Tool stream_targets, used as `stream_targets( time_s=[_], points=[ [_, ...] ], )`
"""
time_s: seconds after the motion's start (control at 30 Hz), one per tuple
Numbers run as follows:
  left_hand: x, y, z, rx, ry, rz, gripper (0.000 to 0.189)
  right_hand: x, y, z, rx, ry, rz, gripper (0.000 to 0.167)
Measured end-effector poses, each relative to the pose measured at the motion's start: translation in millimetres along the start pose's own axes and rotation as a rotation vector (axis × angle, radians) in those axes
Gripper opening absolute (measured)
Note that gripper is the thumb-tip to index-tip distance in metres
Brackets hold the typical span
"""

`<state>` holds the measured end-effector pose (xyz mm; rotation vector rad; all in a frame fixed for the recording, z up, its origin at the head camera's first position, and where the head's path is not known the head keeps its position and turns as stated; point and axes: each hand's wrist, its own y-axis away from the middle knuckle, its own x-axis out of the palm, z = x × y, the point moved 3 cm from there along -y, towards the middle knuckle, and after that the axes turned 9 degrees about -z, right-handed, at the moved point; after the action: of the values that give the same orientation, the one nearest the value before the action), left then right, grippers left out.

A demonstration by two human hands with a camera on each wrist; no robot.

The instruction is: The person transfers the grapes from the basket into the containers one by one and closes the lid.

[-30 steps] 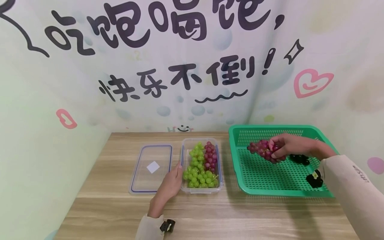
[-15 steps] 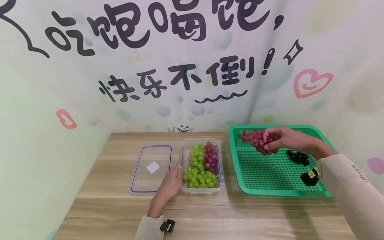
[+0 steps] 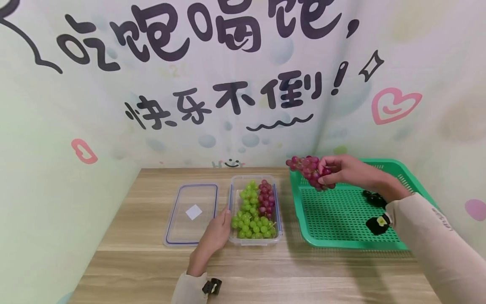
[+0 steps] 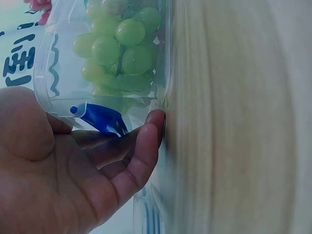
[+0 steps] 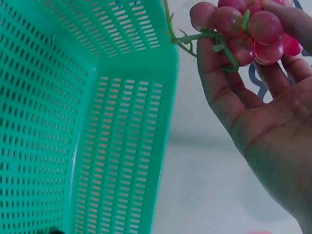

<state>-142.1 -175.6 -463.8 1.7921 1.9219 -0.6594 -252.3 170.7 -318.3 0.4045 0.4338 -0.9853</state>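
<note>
My right hand [image 3: 343, 171] pinches a bunch of red grapes [image 3: 308, 166] over the back left part of the green basket [image 3: 322, 243]. In the right wrist view, a green stem [image 5: 214, 36] hangs from the bunch beside my fingertips. A clear plastic container [image 3: 256, 242] stands left of the basket, with green grapes [image 3: 252, 219] along its left and front and red grapes [image 3: 267, 198] at its right. My left hand [image 3: 216, 230] rests against the container's left side, its fingers [image 4: 144, 151] lightly bent along the outer wall by the blue-edged clip [image 4: 102, 119].
Left of the container lies a clear lid [image 3: 193, 194] with a blue seal and a white square label. Black grapes [image 3: 373, 198] lie in the basket, partly behind my right wrist. A printed cloth [image 3: 182, 143] hangs behind the wooden table [image 3: 152, 270].
My right hand has lifted the red grapes up and leftward, from inside the basket to its back left rim. The left hand and the container have stayed put.
</note>
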Motion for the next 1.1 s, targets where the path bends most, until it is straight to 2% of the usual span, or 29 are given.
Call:
stream_targets(
  time_s=[0.33, 0.6, 0.9, 1.1],
  points=[
    [0.1, 0.4, 0.8, -0.024, 0.007, 0.002, 0.052, 15, -5.8, 8, -0.039, -0.041, -0.003, 0.024],
    [0.6, 0.9, 0.0, -0.007, -0.005, 0.006, 0.051, 32, -10.0, 19, -0.019, -0.067, 0.018, 0.025],
    [1.7, 0.1, 2.6, -0.005, 0.010, -0.001, 0.052, 52, -19.8, 25, 0.069, -0.217, -0.028, 0.024],
    [1.2, 0.3, 1.7, -0.021, 0.015, -0.002, 0.052, 62, -27.2, 26, 0.108, -0.269, -0.048, 0.020]
  ],
)
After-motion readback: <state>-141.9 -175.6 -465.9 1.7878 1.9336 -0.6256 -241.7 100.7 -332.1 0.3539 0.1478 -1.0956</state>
